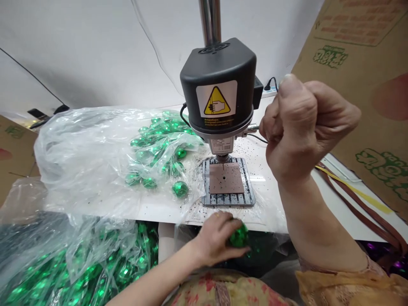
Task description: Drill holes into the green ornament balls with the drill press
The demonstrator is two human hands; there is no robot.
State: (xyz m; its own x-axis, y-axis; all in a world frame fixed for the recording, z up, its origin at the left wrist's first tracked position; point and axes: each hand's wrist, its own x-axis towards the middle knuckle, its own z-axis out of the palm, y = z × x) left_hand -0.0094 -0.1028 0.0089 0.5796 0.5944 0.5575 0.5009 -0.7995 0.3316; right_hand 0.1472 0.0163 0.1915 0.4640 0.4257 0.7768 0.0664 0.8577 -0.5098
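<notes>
My right hand [302,127] is raised and closed in a fist round the feed lever [253,127] on the right side of a small black bench drill [219,89]. Below the drill's chuck lies a brown square plate [227,178] on the slotted metal base [228,199]. My left hand [216,240] sits low at the table's front edge, its fingers curled round a green faceted gem [239,236]. Nothing lies on the brown plate.
A clear plastic bag [95,157] with several green gems [159,140] lies on the white table [153,208] left of the drill. Another bag of green gems [79,272] sits below at the lower left. Cardboard panels [366,85] stand at the right, brown straps [357,199] beside them.
</notes>
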